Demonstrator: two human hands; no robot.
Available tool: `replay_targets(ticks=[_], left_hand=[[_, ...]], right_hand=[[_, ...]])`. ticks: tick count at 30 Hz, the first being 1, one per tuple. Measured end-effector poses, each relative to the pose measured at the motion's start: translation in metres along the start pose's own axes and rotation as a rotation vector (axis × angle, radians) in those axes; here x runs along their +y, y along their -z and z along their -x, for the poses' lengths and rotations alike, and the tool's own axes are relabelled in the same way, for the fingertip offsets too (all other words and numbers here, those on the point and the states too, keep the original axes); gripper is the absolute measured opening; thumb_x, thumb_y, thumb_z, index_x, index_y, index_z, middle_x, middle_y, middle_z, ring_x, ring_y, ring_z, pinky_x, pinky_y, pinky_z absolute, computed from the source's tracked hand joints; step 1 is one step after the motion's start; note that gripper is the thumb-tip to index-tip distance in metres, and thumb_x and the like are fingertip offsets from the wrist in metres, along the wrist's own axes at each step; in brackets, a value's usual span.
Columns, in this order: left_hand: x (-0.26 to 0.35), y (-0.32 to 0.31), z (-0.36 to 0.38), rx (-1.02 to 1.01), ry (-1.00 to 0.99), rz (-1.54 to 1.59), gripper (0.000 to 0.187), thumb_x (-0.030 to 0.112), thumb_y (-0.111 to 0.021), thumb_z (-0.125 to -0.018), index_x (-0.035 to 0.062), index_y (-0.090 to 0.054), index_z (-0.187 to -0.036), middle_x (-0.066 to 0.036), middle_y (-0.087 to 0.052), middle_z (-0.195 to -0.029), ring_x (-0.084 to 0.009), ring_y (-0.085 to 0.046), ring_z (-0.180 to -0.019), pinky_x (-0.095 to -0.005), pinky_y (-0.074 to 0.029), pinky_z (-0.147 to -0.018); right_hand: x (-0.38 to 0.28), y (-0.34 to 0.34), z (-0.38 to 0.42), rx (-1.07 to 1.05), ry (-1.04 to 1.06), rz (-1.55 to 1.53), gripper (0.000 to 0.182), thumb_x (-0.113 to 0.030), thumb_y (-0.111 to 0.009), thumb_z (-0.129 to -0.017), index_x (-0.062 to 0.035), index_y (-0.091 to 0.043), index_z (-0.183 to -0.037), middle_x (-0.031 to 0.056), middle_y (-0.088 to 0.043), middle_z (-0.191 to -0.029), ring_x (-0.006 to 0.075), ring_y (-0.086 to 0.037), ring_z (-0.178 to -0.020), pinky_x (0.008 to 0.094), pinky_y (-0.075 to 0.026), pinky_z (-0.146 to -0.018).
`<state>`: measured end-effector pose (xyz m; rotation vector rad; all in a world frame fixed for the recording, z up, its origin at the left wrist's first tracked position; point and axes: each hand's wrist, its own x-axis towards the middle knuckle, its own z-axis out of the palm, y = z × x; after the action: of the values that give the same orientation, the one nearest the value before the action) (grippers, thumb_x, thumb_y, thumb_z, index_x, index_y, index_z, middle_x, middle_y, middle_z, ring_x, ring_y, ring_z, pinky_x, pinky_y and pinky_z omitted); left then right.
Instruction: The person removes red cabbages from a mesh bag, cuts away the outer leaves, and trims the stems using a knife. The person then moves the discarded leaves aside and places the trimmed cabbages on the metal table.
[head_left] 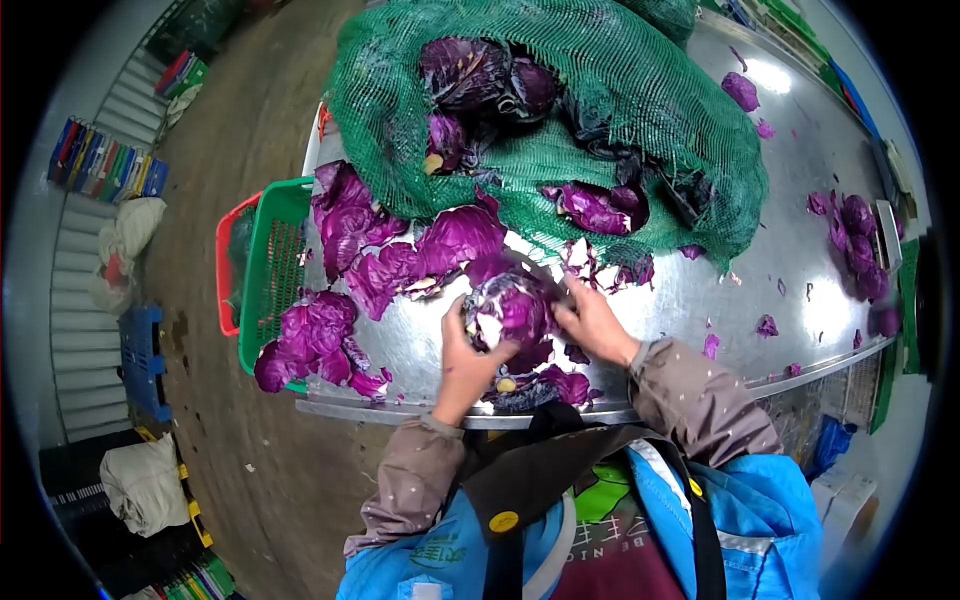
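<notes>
My left hand is wrapped round the lower left side of a red cabbage, holding it just above the metal table. White cut patches show on its purple surface. My right hand is at the cabbage's right side, fingers curled in. A dark blurred shape lies along the cabbage's upper edge by these fingers; what the right hand grips cannot be made out. Loose purple cabbage leaves are heaped behind and to the left. Trimmed leaves also lie below the cabbage at the table's front edge.
A green mesh sack with red cabbages in its opening covers the back of the table. Green and red baskets stand at the left edge. Several peeled cabbages sit at the far right.
</notes>
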<state>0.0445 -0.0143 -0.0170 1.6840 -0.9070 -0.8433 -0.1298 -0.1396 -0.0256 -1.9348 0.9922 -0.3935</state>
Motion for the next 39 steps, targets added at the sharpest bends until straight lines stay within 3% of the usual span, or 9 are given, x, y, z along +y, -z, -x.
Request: replay_targets(ticks=[4,7,12,21,24,26,28,34,39], left_hand=[[0.016,-0.018,-0.003,0.041,-0.180,-0.265,0.086,0.024,-0.081,-0.065,-0.0015,-0.034,-0.132,-0.018,-0.042,-0.114,-0.0339,-0.046,-0.109,-0.0404,-0.038,-0.097],[0.025,-0.017,-0.008,-0.025,-0.173,-0.282,0.087,0.024,-0.081,-0.064,-0.0008,-0.034,-0.133,-0.019,-0.042,-0.117,-0.0349,-0.046,-0.111,-0.0410,-0.038,-0.097],[0.029,-0.027,-0.011,-0.023,-0.226,-0.342,0.090,0.024,-0.081,-0.063,-0.0045,-0.032,-0.132,-0.022,-0.042,-0.121,-0.0361,-0.045,-0.114,-0.0413,-0.039,-0.097],[0.039,-0.038,-0.011,-0.116,-0.403,-0.445,0.087,0.018,-0.079,-0.063,-0.0077,-0.032,-0.131,-0.026,-0.040,-0.124,-0.0400,-0.044,-0.115,-0.0436,-0.037,-0.099],[0.034,-0.035,-0.010,-0.099,-0.405,-0.393,0.091,0.015,-0.081,-0.061,-0.0063,-0.030,-0.133,-0.025,-0.039,-0.127,-0.0419,-0.041,-0.118,-0.0437,-0.037,-0.099],[0.029,-0.023,-0.020,-0.191,-0.321,-0.351,0.092,0.017,-0.081,-0.062,-0.0059,-0.029,-0.134,-0.025,-0.039,-0.125,-0.0396,-0.040,-0.119,-0.0427,-0.035,-0.101],[0.030,-0.020,-0.022,-0.210,-0.348,-0.350,0.093,0.017,-0.081,-0.062,-0.0040,-0.029,-0.135,-0.024,-0.039,-0.125,-0.0380,-0.041,-0.118,-0.0417,-0.036,-0.101],[0.030,-0.021,-0.022,-0.203,-0.196,-0.094,0.096,0.019,-0.084,-0.060,-0.0018,-0.028,-0.136,-0.021,-0.037,-0.125,-0.0355,-0.039,-0.120,-0.0409,-0.036,-0.102],[0.031,-0.044,-0.018,-0.024,-0.331,-0.336,0.092,0.024,-0.086,-0.057,-0.0029,-0.036,-0.129,-0.020,-0.044,-0.117,-0.0357,-0.043,-0.113,-0.0421,-0.037,-0.098]], right_hand=[[0.012,0.010,0.022,0.042,-0.189,0.177,0.038,-0.019,-0.057,-0.085,-0.0022,-0.051,-0.118,0.0247,-0.062,-0.080,0.0417,-0.061,-0.075,0.0479,-0.048,-0.068],[0.023,0.037,0.017,0.098,-0.077,0.496,0.038,-0.018,-0.056,-0.088,-0.0105,-0.052,-0.124,0.0174,-0.060,-0.101,0.0364,-0.063,-0.076,0.0448,-0.051,-0.066],[-0.048,0.034,0.017,0.019,0.307,0.288,0.040,-0.013,-0.055,-0.086,-0.0175,-0.053,-0.126,0.0122,-0.051,-0.113,0.0308,-0.063,-0.069,0.0402,-0.052,-0.060],[-0.048,0.043,-0.028,0.031,0.131,0.766,0.039,-0.012,-0.051,-0.085,-0.0205,-0.058,-0.122,0.0148,-0.061,-0.090,0.0267,-0.065,-0.068,0.0392,-0.052,-0.058],[-0.033,0.045,-0.034,-0.155,0.170,0.149,0.043,-0.035,-0.058,-0.086,-0.0176,-0.056,-0.125,0.0211,-0.063,-0.099,0.0375,-0.064,-0.086,0.0467,-0.050,-0.078],[-0.049,0.037,-0.020,-0.131,0.123,0.369,0.060,-0.049,-0.064,-0.080,-0.0092,-0.055,-0.124,0.0247,-0.063,-0.099,0.0390,-0.062,-0.092,0.0425,-0.049,-0.082],[-0.027,0.030,-0.023,-0.034,0.270,0.348,0.059,-0.047,-0.065,-0.080,-0.0054,-0.057,-0.120,0.0239,-0.064,-0.095,0.0382,-0.062,-0.089,0.0429,-0.050,-0.079],[-0.038,0.051,-0.024,-0.112,0.059,0.123,0.046,-0.034,-0.068,-0.075,0.0016,-0.063,-0.104,0.0211,-0.063,-0.072,0.0365,-0.063,-0.070,0.0428,-0.050,-0.068],[-0.046,0.055,-0.022,-0.082,-0.005,0.260,0.033,-0.027,-0.067,-0.069,0.0035,-0.064,-0.082,0.0230,-0.061,-0.066,0.0381,-0.063,-0.065,0.0448,-0.051,-0.065]])
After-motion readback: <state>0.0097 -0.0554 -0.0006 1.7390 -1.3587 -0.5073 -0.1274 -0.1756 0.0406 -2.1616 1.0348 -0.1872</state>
